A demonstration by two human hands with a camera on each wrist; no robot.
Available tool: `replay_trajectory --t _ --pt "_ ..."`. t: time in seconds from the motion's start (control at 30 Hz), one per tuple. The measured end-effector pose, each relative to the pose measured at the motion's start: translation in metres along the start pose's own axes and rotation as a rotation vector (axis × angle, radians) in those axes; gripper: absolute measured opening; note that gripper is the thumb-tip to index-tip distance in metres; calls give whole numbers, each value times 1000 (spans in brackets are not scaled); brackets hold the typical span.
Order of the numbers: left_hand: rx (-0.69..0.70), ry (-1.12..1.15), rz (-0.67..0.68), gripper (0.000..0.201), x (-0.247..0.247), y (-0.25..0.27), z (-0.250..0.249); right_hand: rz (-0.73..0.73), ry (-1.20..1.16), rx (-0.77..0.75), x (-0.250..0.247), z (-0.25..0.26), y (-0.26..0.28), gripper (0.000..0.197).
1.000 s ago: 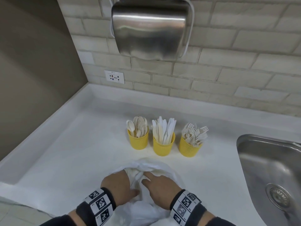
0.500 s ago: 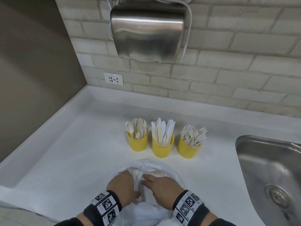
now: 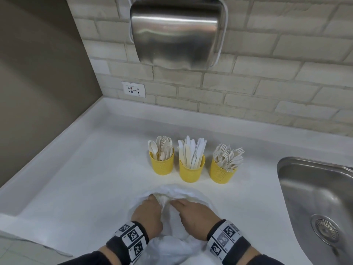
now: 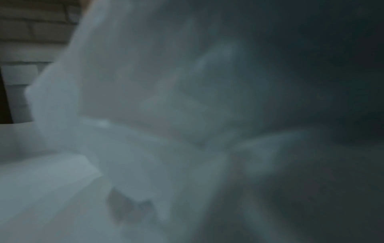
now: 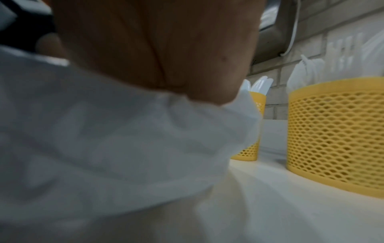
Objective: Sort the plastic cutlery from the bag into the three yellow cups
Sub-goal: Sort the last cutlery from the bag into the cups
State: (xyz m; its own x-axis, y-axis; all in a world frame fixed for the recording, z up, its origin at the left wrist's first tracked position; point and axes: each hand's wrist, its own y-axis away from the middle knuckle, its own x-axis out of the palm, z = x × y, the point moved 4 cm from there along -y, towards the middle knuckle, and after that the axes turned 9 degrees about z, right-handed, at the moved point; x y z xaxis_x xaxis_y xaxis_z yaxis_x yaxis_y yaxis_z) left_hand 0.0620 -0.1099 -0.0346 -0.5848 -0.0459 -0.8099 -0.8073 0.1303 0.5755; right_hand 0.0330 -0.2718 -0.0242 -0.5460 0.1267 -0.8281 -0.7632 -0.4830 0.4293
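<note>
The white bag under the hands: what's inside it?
Both the left hand and right hand reach into the white bag. A pale bundle shows at its mouth; the plastic covers everything else.

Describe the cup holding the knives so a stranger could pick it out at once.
Find the steel sink at the white counter's right. Left of it, three yellow mesh cups stand in a row. The knife cup is the middle one, holding flat straight blades, not spoons or forks.

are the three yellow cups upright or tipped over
Upright. All three yellow cups stand on their bases on the counter, with spoons, knives and forks sticking up.
</note>
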Motion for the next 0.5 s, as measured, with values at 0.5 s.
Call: replay_trajectory --t 0.5 --pt "271 368 111 11 -3 0 14 -116 -419 26 -24 -8 -8 39"
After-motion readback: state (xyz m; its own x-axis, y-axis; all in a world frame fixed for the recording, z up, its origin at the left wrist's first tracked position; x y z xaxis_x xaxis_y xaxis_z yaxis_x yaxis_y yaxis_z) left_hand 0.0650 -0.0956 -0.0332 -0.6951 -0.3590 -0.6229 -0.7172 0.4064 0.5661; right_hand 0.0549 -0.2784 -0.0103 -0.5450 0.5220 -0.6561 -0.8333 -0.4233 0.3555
